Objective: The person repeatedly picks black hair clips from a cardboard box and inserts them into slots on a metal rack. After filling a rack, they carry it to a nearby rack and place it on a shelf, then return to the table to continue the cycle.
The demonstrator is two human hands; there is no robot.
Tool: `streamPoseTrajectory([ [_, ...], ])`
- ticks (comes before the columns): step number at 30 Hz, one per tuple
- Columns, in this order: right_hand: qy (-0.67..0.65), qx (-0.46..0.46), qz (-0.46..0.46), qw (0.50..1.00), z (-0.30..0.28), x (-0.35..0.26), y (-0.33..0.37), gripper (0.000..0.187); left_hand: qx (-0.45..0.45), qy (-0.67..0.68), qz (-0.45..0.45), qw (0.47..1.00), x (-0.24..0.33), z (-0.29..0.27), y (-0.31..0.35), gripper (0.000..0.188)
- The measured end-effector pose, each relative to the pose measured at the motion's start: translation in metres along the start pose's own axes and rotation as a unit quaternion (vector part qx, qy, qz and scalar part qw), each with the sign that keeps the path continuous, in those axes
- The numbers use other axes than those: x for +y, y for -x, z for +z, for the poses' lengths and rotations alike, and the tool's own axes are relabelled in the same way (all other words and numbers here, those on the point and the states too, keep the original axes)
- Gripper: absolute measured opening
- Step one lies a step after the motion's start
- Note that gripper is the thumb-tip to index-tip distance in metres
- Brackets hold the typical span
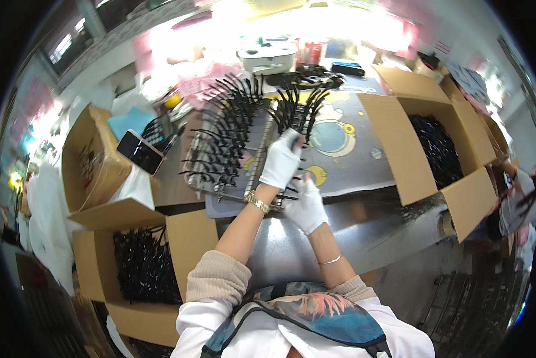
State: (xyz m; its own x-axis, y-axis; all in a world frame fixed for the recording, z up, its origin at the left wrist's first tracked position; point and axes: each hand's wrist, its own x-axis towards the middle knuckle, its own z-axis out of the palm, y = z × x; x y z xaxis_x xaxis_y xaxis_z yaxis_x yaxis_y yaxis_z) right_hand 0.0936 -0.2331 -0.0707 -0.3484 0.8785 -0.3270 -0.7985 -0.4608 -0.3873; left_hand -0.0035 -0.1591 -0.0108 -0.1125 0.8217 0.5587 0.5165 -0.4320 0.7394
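My left hand [281,162], in a white glove, reaches over a rack [258,161] that holds rows of thin black curved strips. Its fingers are closed among the strips [301,110] of the right-hand row, and what they grip is hard to make out. Lower and to the right, my right hand [307,206], gloved too, is by the near end of the same row. Its fingers stretch forward, apart from the thumb, with nothing visible in them. More black strips [223,137] stand in a dense row to the left.
Cardboard boxes filled with black pieces stand at lower left [146,265] and right [438,152]. A patterned mat [363,158] lies under the rack on a metal table [351,221]. A phone [140,151] leans by another box [80,161]; a white container [268,58] stands behind.
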Motion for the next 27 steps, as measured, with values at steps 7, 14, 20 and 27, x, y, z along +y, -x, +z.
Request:
streamPoseTrajectory([
  [7,0.527,0.027,-0.164,0.834,-0.001,-0.010,0.013,0.038,0.079,0.272,-0.185,0.941,0.040,-0.074,0.042,0.006],
  [14,0.337,0.074,-0.156,0.926,-0.025,-0.046,0.033,0.054,-0.105,-0.223,-0.022,0.969,0.068,-0.231,0.166,0.033],
  [20,0.576,0.083,-0.255,0.773,-0.022,-0.060,0.049,0.035,-0.142,-0.559,-0.316,0.754,-0.003,-0.354,0.218,0.047],
  [27,0.651,0.180,-0.399,0.620,0.052,-0.066,-0.015,0.096,-0.209,-0.232,-0.068,0.947,0.052,-0.287,0.151,0.022],
])
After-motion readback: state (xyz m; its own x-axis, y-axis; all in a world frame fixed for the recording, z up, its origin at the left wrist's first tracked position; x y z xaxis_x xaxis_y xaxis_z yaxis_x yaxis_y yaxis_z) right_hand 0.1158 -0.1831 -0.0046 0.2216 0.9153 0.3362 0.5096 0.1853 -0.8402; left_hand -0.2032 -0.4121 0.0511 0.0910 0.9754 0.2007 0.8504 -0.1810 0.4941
